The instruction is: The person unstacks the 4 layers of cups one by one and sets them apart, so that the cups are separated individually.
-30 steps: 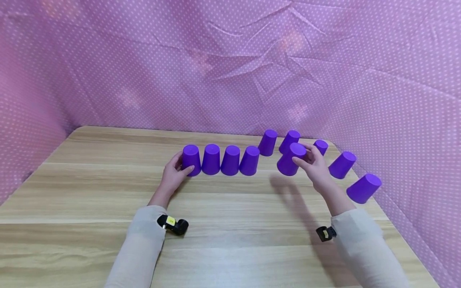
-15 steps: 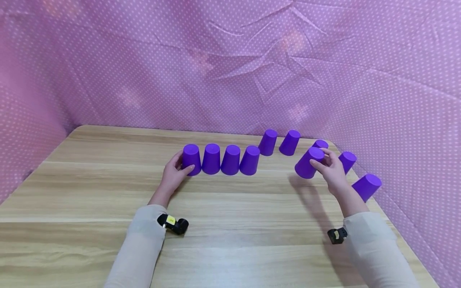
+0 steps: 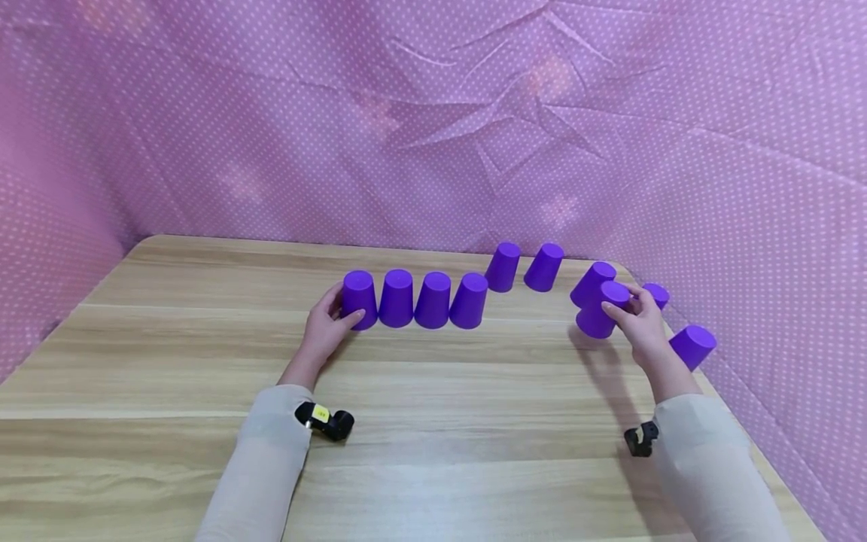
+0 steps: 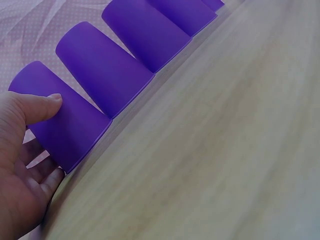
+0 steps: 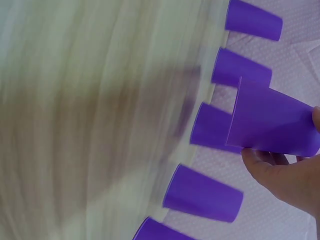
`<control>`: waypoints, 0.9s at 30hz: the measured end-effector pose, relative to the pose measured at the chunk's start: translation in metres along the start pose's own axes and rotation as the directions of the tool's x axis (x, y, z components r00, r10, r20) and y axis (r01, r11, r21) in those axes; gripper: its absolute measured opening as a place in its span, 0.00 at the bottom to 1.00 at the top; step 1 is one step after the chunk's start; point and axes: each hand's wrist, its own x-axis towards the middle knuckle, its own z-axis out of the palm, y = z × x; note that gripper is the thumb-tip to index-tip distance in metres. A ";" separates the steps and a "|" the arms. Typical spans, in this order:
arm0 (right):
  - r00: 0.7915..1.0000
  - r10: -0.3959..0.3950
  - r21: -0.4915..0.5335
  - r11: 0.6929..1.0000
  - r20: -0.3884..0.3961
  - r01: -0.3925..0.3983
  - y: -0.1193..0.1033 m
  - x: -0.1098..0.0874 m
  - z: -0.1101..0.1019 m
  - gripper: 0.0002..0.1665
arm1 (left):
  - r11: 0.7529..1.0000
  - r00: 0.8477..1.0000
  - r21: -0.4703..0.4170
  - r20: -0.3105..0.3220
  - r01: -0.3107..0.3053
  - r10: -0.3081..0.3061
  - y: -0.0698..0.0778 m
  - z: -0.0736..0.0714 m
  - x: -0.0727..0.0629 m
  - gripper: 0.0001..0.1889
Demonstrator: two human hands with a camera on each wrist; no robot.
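Note:
My left hand (image 3: 321, 331) holds the end purple cup (image 3: 359, 302) of a row of upside-down cups standing side by side. In the left wrist view the thumb (image 4: 42, 107) lies across this cup's near side, and the other fingers are partly hidden behind it. My right hand (image 3: 646, 330) grips another purple cup (image 3: 599, 315), upside down and lifted off the table, its shadow falling below. The right wrist view has the lifted cup (image 5: 272, 120) in front of the standing cups, partly covering one of them (image 5: 207, 127).
Several more upside-down cups stand apart in a curve along the back right, including one by the corner (image 3: 592, 282) and one beside my right wrist (image 3: 692, 346). Pink dotted cloth (image 3: 433, 150) hangs behind the wooden table (image 3: 433, 421) and at its sides.
My right hand has moved to the right with its cup, bringing it in front of the back-right corner cups. My left hand and the row beside it have stayed put.

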 end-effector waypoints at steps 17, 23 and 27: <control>0.985 0.159 -0.060 0.985 -0.065 -0.163 -0.001 -0.003 -0.016 0.23 | 0.998 0.999 -0.042 -0.007 -0.048 0.048 0.001 0.000 -0.001 0.33; 0.976 0.206 -0.090 0.973 -0.062 -0.212 0.003 -0.002 -0.017 0.37 | 0.999 0.999 -0.036 0.004 -0.038 0.038 0.001 0.000 -0.002 0.33; 0.970 0.229 -0.090 0.968 -0.081 -0.236 0.005 -0.002 -0.018 0.40 | 0.999 0.999 -0.034 0.003 -0.041 0.041 0.002 0.000 -0.003 0.33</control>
